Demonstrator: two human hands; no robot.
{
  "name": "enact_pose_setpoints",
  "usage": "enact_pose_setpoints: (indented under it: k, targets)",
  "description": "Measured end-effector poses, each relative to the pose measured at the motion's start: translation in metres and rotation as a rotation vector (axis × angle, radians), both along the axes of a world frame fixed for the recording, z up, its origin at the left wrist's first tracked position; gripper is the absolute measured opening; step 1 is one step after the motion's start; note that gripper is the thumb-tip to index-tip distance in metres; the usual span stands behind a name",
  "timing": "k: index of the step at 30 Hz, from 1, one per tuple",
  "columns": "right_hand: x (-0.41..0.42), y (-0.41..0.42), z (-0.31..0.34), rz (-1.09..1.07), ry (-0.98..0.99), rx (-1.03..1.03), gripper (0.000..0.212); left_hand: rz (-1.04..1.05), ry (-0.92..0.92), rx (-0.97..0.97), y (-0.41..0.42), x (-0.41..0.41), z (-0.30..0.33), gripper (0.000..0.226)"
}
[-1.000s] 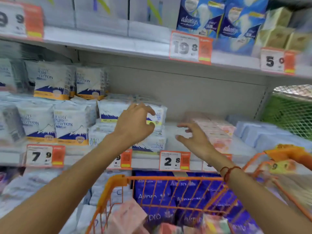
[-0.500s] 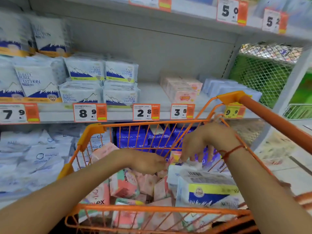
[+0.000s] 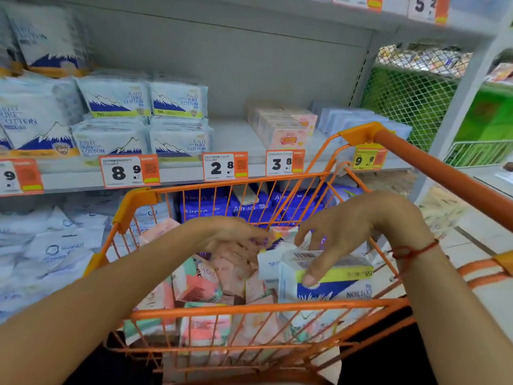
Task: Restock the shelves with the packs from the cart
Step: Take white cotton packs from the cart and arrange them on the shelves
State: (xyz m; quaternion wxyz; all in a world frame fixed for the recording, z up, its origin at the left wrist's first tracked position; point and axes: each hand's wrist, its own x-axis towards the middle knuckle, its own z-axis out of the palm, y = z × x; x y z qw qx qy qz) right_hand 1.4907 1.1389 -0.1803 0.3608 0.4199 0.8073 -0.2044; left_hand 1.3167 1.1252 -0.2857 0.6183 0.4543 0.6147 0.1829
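Now, step: picking a pack from the cart, lower centre.
Right hand: fingers curl over it, probably gripping.
Left hand: relaxed, empty.
Next: lift to shelf.

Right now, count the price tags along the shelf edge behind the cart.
5: a cut-off tag at far left, the 8.9 tag, the 2.8 tag, the 3.8 tag, and the yellow 9.9 tag behind the cart. More may lie off-frame.

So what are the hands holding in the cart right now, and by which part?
The right hand grips the white, blue and yellow pack by its upper edge, thumb on the front. The left hand is open, holding nothing.
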Motion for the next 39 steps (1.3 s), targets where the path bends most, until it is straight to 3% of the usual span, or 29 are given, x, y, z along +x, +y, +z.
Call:
enact_pose_setpoints:
  k: [3,6,11,14,17,19,22,26,30,34,39]
  targets:
    - [0.002,0.003,-0.005,-0.036,0.023,-0.01,0.078,-0.11,0.101,0.188,0.003,0.013,0.003,0.035]
    - [0.004,0.005,-0.014,-0.068,0.054,0.034,0.075,-0.409,0.243,0.304,0.013,0.023,0.007,0.068]
    - [0.004,0.002,-0.021,-0.059,0.037,0.082,0.07,-0.7,0.405,0.451,0.015,0.028,0.004,0.075]
    - [0.001,0.0,-0.021,-0.056,0.011,0.147,0.074,-0.591,0.425,0.595,0.017,0.024,-0.011,0.065]
    - [0.001,0.005,-0.021,-0.069,0.099,0.216,0.07,-0.481,0.485,0.635,0.021,0.008,-0.016,0.071]
    - [0.003,0.009,-0.019,-0.101,0.231,0.248,0.057,-0.451,0.553,0.598,0.021,-0.01,-0.003,0.083]
    - [0.004,0.015,-0.016,-0.194,0.411,0.27,0.056,-0.361,0.639,0.51,0.01,-0.048,0.024,0.072]
    - [-0.002,0.032,-0.03,-0.391,0.695,0.307,0.097,-0.28,0.595,0.376,-0.014,-0.092,0.041,0.069]
    - [-0.021,0.039,-0.037,-0.442,0.824,0.302,0.079,-0.273,0.703,0.394,-0.018,-0.103,0.04,0.064]
    - [-0.035,0.038,-0.047,-0.523,0.83,0.317,0.062,-0.317,1.007,0.429,-0.018,-0.102,0.045,0.076]
    - [-0.031,0.024,-0.049,-0.339,0.347,0.275,0.052,-0.385,1.285,0.406,-0.018,-0.081,0.041,0.081]
